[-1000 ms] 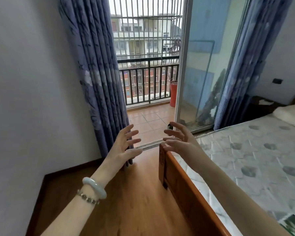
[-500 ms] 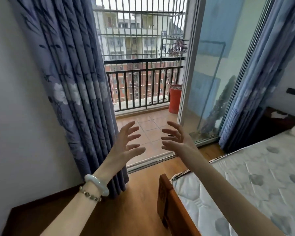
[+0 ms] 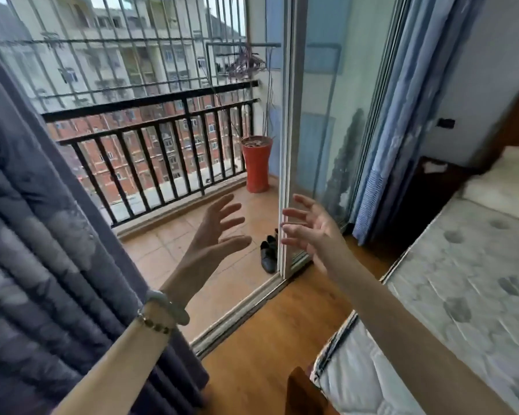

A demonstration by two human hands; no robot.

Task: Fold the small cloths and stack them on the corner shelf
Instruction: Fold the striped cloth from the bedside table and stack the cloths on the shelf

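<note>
Hovering side by side before the open balcony doorway, the left hand point(image 3: 215, 232) and the right hand point(image 3: 309, 232) grasp nothing, fingers spread and loose, palms turned toward each other. The door frame point(image 3: 286, 145) stands just behind the right fingertips. A curtain point(image 3: 42, 235) hangs at the left; a mattress point(image 3: 462, 295) lies at the right. Cloths and shelf: I cannot tell where.

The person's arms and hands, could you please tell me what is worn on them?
Both forearms are bare, no sleeves in view. The left wrist carries a smooth pale greenish-white bangle and beside it a thin bracelet of small brownish beads. The left hand and right hand show no gloves or visible rings; the right wrist is bare.
</note>
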